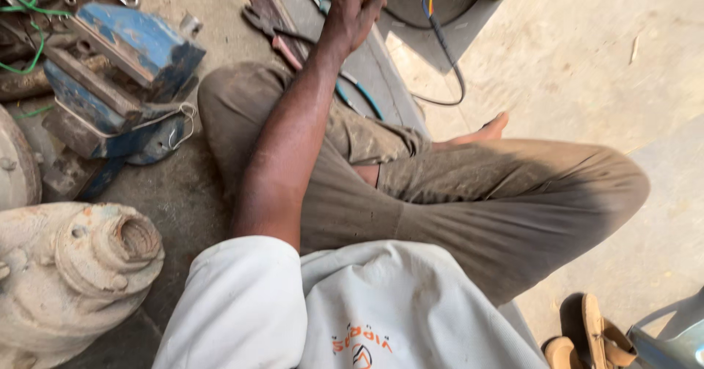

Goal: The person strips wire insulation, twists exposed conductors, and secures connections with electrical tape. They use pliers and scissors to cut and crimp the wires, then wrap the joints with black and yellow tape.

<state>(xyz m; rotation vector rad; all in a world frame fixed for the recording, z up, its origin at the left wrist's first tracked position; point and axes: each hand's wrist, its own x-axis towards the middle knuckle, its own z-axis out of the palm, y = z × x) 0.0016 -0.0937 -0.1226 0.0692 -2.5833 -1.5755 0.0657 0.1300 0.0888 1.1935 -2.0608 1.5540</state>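
Just beyond the knee, left hand (357,13) fingers loosely curled, empty, pliers (275,35) just beside.

We see our white shirt (381,303) near the bottom of the view. It has short sleeves (242,303), and the cloth looks a bit dusty and creased. On the front there is a small orange mark with a little round shape under it. Our trousers (499,200) are brown and loose, with dirt rubbed into them and many folds. Our arm is bare below the sleeve. Our foot (488,130), farther away, has no shoe or sock on it.
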